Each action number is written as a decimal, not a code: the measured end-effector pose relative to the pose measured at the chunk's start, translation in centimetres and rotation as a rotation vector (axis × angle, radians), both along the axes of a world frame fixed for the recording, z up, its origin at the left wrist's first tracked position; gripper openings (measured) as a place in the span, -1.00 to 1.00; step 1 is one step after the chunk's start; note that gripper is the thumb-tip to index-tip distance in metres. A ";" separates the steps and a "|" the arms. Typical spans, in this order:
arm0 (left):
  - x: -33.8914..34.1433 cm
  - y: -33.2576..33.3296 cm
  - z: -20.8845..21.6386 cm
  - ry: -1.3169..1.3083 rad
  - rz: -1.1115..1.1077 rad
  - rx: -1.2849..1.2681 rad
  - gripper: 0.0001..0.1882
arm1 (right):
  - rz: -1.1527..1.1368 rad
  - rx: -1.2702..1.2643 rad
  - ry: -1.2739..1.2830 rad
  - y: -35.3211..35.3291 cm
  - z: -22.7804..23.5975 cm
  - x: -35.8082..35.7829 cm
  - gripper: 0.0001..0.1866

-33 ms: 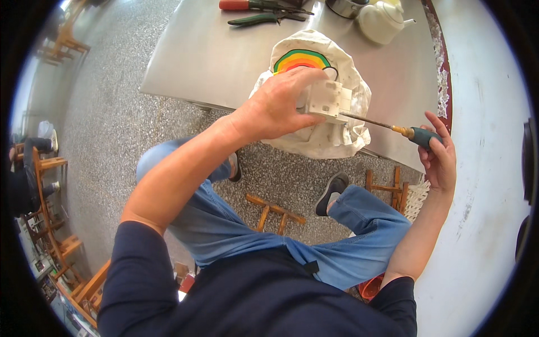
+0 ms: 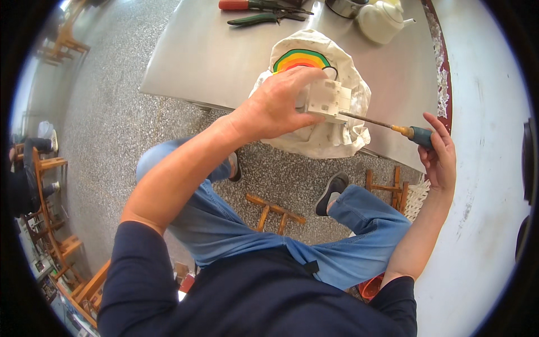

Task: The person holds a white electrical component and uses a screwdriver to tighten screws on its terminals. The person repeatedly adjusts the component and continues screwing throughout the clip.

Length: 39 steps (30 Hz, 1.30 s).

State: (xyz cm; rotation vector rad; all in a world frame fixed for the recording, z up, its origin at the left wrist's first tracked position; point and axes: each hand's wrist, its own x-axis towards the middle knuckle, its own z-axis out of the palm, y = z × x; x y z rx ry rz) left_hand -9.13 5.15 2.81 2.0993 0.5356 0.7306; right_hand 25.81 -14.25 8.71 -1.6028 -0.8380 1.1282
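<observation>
My left hand [image 2: 278, 104] grips a white boxy electrical device [image 2: 325, 100] with small holes in its face, thumb below and fingers over its top. Under the device lies a crumpled cream cloth [image 2: 320, 140] with a rainbow print, hanging partly over the table edge. A screwdriver [image 2: 420, 136] with a dark green handle reaches in from the right, its shaft tip at the device's right side. My right hand [image 2: 441, 160] closes around the handle's end, index finger raised along it. How far the tip goes in is hidden.
The metal table [image 2: 202, 62] bears red-handled pliers [image 2: 233, 5], green-handled pliers [image 2: 252, 20], a cream teapot [image 2: 379, 23] and a metal pot [image 2: 343, 7]. A pale wall [image 2: 488, 168] stands close on the right. A wooden stool [image 2: 275, 212] is on the floor near my legs.
The fingers of my right hand have shifted slightly around the screwdriver handle. My left hand and the device stay in place.
</observation>
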 end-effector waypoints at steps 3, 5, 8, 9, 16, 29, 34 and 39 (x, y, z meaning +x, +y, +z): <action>0.0 0.2 -0.2 0.005 0.003 -0.017 -0.29 | -0.094 -0.062 0.057 0.3 0.1 -0.2 -0.36; 0.0 0.2 -0.3 0.015 0.006 -0.034 -0.29 | -0.084 0.086 0.104 0.4 0.0 -1.2 -0.37; 0.1 0.2 0.0 0.043 0.004 -0.038 -0.30 | 0.001 0.159 -0.009 0.1 0.1 -1.3 -0.38; 0.1 0.2 0.0 0.042 0.004 -0.042 -0.30 | 0.019 0.113 -0.006 0.0 0.1 -0.8 -0.37; 0.0 0.3 0.0 0.042 0.004 -0.068 -0.29 | -0.098 0.057 0.069 0.5 0.2 -1.7 -0.35; 0.0 0.5 -0.2 0.044 -0.011 -0.117 -0.27 | -0.052 0.095 0.007 0.5 0.3 -1.6 -0.36; -0.1 0.5 0.2 0.060 0.000 -0.150 -0.29 | -0.008 -0.061 0.051 0.0 0.0 1.1 -0.38; 0.0 0.6 0.0 0.056 -0.009 -0.125 -0.29 | -0.071 0.056 0.068 0.4 -0.3 -0.4 -0.41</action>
